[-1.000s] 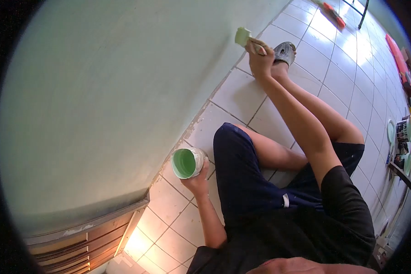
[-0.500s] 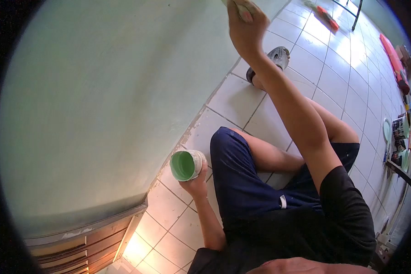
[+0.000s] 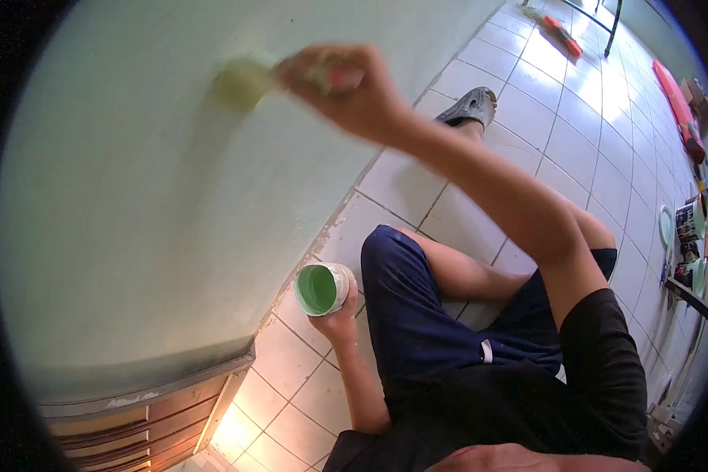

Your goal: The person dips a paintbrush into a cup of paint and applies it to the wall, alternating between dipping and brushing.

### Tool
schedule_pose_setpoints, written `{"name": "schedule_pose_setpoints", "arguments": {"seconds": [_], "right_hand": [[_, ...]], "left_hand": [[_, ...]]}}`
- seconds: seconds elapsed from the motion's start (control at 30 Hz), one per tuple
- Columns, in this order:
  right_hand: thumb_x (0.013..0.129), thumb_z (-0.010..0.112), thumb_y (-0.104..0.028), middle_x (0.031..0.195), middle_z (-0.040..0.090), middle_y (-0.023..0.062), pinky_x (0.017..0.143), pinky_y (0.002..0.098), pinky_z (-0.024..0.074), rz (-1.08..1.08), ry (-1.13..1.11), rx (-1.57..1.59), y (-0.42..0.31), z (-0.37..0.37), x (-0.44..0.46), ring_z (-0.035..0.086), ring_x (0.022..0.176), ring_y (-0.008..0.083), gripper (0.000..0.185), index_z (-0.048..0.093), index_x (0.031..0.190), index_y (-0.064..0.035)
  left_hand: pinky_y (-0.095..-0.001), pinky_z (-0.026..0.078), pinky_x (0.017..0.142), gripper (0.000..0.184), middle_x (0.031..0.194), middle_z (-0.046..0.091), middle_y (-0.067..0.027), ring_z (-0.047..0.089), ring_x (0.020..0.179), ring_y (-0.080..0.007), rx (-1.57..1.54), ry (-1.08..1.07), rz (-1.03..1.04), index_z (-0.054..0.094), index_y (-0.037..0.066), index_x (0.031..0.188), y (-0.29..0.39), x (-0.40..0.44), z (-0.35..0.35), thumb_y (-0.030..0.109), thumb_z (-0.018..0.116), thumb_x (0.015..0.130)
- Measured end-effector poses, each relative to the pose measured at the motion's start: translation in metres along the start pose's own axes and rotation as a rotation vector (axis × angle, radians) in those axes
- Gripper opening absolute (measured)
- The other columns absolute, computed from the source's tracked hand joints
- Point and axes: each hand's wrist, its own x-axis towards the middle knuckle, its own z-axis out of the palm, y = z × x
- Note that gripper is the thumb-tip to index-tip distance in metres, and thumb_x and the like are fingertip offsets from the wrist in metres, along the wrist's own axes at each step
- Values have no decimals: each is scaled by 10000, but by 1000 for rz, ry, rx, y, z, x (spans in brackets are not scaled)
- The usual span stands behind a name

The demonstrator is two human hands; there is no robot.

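My right hand (image 3: 342,86) has its fingers wrapped on the brush (image 3: 242,83), blurred, at the pale green wall (image 3: 157,197); I cannot tell if they touch. My left hand (image 3: 335,322) curls around the cup (image 3: 341,288), green inside, near my bent knee (image 3: 385,248).

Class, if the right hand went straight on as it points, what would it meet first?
Probably the wall; the brush in the right hand may already touch it, though depth is unclear.

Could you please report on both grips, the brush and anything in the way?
Right grip: closed around brush, blurred, over wall; contact unclear. Left grip: holding container, green inside. Nothing visibly blocking brush.
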Motion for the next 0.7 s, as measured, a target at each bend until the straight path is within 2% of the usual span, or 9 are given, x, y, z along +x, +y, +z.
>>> {"name": "schedule_pose_setpoints", "arguments": {"seconds": [0.17, 0.27, 0.33, 0.4, 0.47, 0.53, 0.57, 0.6, 0.7], "right_hand": [[908, 735, -41, 892, 798, 113, 702, 322, 587, 76, 107, -132, 49, -75, 44, 745, 771, 195, 89, 802, 965, -23], [937, 725, -30, 942, 798, 86, 780, 314, 574, 49, 223, -190, 96, -121, 56, 713, 878, 142, 101, 796, 991, 17], [949, 704, -143, 813, 774, 161, 673, 351, 567, 140, 409, -628, 76, -134, 65, 714, 721, 179, 160, 804, 977, -22], [965, 671, -147, 808, 748, 195, 666, 353, 569, 2, 490, -653, 71, -121, 70, 719, 712, 196, 179, 796, 1008, -25], [970, 681, -123, 814, 772, 158, 694, 349, 581, 120, 256, -749, 79, -93, 67, 725, 733, 190, 165, 799, 1012, -14], [816, 685, 14, 810, 736, 174, 650, 394, 584, -132, 213, -681, 56, -26, 52, 725, 713, 333, 102, 756, 865, -40], [880, 738, 9, 912, 781, 138, 705, 314, 591, -19, 206, -647, 3, 2, 36, 750, 781, 223, 73, 784, 927, -25], [798, 734, 24, 884, 756, 163, 650, 333, 579, -237, 214, -465, 1, 21, 28, 740, 741, 292, 125, 766, 895, -48], [815, 702, 61, 916, 758, 120, 645, 401, 568, -257, -92, -140, -52, 58, 2, 705, 733, 338, 130, 721, 862, -58]], "left_hand": [[-387, 540, 1023, 689, 1272, 711, -120, 689, 1130, -234, 15, 3, 19, 637, -26, 1335, -7, 1, -5, 85, 965, 740], [-387, 541, 1023, 695, 1271, 712, -119, 690, 1130, -237, -16, 9, 8, 636, -24, 1336, -5, 0, -5, 95, 968, 737], [-388, 541, 1024, 698, 1273, 712, -118, 691, 1132, -239, -28, 10, 16, 636, -23, 1336, 2, 1, -7, 102, 970, 735], [-385, 543, 1016, 693, 1259, 714, -112, 692, 1118, -237, -56, -8, -34, 642, -18, 1321, 9, 0, -9, 115, 976, 728], [-384, 543, 1013, 692, 1252, 715, -108, 691, 1111, -235, -24, -30, -29, 644, -16, 1315, -2, 0, -15, 114, 979, 724], [-382, 544, 1009, 690, 1244, 716, -104, 690, 1105, -233, 18, -71, -28, 645, -13, 1309, -10, 0, -21, 113, 981, 719], [-380, 539, 1035, 736, 1286, 693, -104, 680, 1142, -225, 43, -90, -54, 610, -7, 1356, -12, 0, -22, 77, 970, 720], [-378, 535, 1062, 785, 1328, 669, -105, 669, 1180, -218, 65, -111, -79, 575, -2, 1404, -13, 0, -21, 41, 960, 721], [-378, 542, 1055, 777, 1327, 670, -107, 672, 1173, -214, 12, -112, -142, 579, -2, 1395, -6, 1, -11, 37, 960, 720]]}}
